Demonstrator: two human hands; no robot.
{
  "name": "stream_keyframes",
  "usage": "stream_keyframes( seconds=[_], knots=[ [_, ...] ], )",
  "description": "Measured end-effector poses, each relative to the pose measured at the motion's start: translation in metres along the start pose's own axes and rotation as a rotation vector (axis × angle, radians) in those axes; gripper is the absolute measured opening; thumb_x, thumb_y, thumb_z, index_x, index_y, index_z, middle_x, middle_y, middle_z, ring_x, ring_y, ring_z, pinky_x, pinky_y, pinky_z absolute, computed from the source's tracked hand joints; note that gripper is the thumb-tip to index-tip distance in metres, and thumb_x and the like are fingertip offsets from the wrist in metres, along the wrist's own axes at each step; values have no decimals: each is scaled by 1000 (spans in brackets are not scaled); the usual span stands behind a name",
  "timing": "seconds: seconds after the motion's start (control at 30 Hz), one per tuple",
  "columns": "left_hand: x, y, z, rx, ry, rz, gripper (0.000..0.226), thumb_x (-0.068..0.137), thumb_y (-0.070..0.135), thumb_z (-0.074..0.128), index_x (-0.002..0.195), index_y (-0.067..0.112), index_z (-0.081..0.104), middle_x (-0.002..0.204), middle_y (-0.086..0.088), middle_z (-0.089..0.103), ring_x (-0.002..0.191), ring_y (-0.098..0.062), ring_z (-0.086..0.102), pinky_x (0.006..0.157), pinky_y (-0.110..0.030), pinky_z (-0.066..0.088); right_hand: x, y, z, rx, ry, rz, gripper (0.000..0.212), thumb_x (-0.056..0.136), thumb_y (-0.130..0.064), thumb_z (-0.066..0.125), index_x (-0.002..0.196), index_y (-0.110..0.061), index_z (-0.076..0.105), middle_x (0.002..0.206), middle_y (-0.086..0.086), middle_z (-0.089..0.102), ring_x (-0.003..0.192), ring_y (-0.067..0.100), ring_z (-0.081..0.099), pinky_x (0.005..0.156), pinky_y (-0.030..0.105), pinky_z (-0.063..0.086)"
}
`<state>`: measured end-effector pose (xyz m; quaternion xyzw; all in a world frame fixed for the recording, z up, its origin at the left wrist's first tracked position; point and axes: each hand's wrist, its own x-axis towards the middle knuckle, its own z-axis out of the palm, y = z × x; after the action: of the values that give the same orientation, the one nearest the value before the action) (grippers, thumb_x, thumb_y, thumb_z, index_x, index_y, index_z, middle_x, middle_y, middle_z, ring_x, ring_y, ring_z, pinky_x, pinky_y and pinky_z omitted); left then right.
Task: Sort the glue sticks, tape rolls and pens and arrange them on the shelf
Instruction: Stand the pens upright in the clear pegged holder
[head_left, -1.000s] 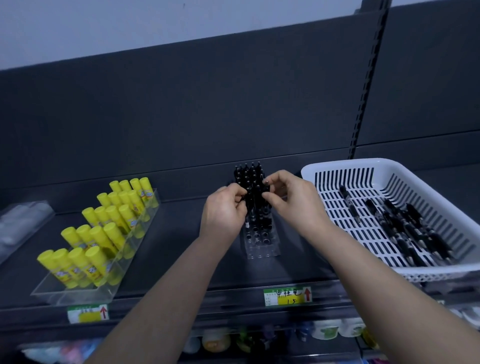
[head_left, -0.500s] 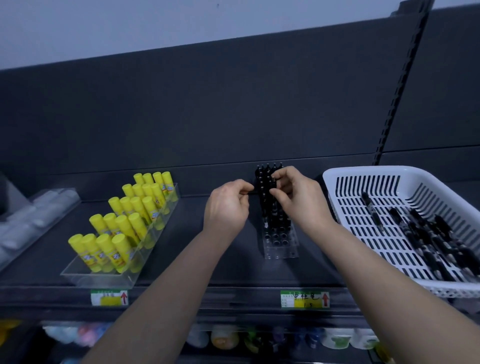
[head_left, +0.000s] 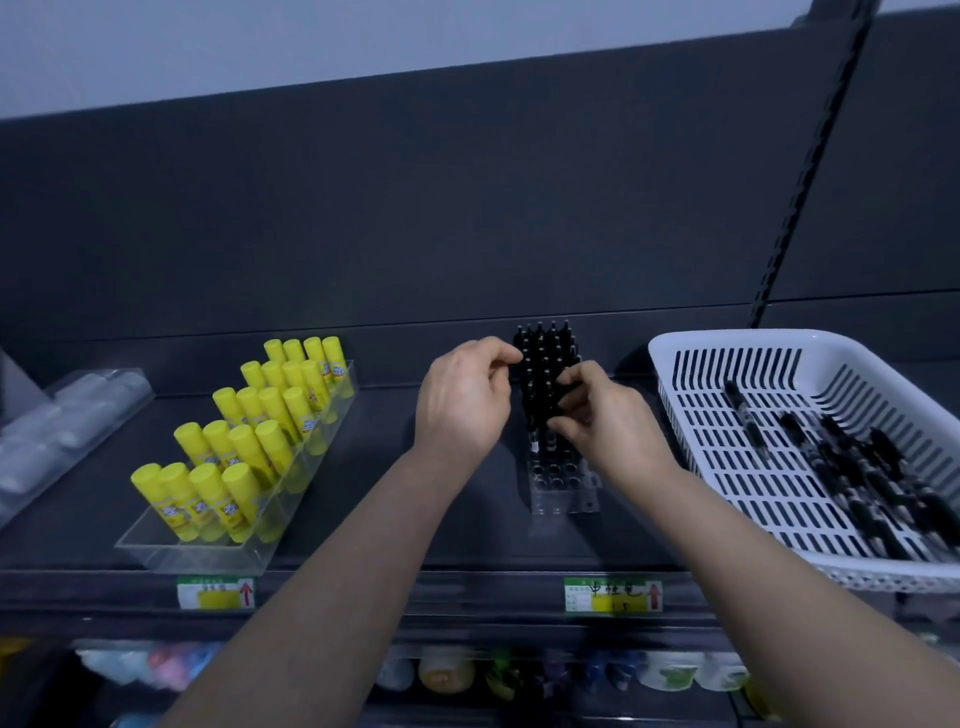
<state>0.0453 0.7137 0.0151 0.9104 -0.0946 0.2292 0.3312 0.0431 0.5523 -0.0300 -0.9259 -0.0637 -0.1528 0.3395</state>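
Observation:
Black pens (head_left: 544, 358) stand upright in a clear holder (head_left: 563, 491) at the middle of the dark shelf; the holder's front rows are empty. My left hand (head_left: 460, 402) is at the block's left edge, thumb and forefinger pinching a pen top. From the right, my right hand (head_left: 602, 421) pinches a pen in the middle rows. More black pens (head_left: 852, 467) lie in a white basket (head_left: 727, 345) at the right. To the left, yellow glue sticks (head_left: 249, 431) stand in rows in a clear tray (head_left: 156, 545).
Clear-wrapped tape rolls (head_left: 57, 421) lie in a tray at the far left. Price labels (head_left: 613, 595) sit on the shelf's front edge. A lower shelf holds blurred coloured goods (head_left: 447, 673). The dark back panel (head_left: 467, 234) rises close behind the pens.
My right hand has come down from the back pens to the middle rows. My left hand has stayed at the block's left edge. The view has shifted a little.

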Motion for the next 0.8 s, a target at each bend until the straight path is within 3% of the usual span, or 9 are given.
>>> stream_keyframes(
  seconds=[0.1,0.23,0.43,0.57,0.7,0.8],
  knots=[
    [5,18,9,-42,-16,26,26,92,8,54,104,23,71,90,12,65,78,-6,57,77,-18,47,0,5,-21,-80,43,-33,31,81,-24,73,106,-26,55,94,-11,67,86,13,63,76,31,50],
    [12,52,40,-72,-79,81,25,92,8,54,105,21,70,102,7,70,93,-11,63,88,-27,50,-6,34,-57,-304,64,-14,18,86,-22,62,103,-28,62,102,-6,67,97,20,62,75,33,49],
    [16,107,113,-5,-252,133,28,93,10,48,108,21,69,104,4,70,96,-14,64,84,-29,53,-33,115,-120,-466,39,150,19,88,-22,57,103,-32,65,107,-8,67,99,18,62,71,30,46],
    [25,140,171,108,-461,161,33,91,3,44,109,16,67,108,-2,67,99,-20,61,75,-27,49,-45,161,-163,-531,-8,282,24,87,-20,54,104,-33,65,104,-4,69,99,22,62,66,28,40],
    [36,160,225,239,-605,81,13,87,3,52,82,12,60,88,-3,58,84,-24,62,71,-37,56,-46,192,-191,-491,-40,334,26,85,-17,57,103,-33,65,104,-2,68,98,25,61,69,30,41],
    [44,164,258,316,-609,35,28,88,6,57,63,11,46,66,-3,49,56,-17,48,45,-29,37,-45,203,-197,-430,-31,314,26,84,-17,58,103,-33,66,102,-5,69,99,21,61,72,29,42]
  ],
)
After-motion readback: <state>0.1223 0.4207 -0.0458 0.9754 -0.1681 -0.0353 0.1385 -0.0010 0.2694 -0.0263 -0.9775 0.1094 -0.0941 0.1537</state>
